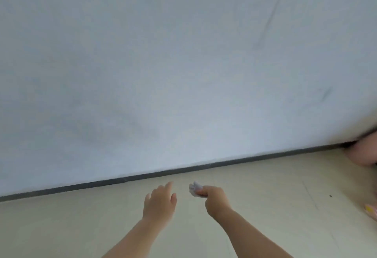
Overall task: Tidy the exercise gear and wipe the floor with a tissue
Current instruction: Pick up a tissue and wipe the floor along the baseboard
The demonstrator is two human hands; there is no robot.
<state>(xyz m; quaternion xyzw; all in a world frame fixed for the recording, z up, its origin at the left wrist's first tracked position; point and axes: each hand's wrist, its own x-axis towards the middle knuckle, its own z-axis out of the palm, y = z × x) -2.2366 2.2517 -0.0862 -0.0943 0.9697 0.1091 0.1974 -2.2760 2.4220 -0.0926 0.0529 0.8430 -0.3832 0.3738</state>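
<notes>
My right hand [216, 200] pinches a small crumpled white tissue [194, 188] between thumb and curled fingers, above the pale floor [81, 227] close to the wall. My left hand [160, 203] is stretched out beside it, palm down, fingers relaxed and holding nothing. No exercise gear shows in this view.
A blank pale wall [183, 64] fills most of the view and meets the floor along a dark baseboard strip [142, 176]. At the right edge sits a blurred pinkish shape [365, 153]. A pink and yellow object [370, 210] lies lower right. A small dark speck [330, 196] marks the floor.
</notes>
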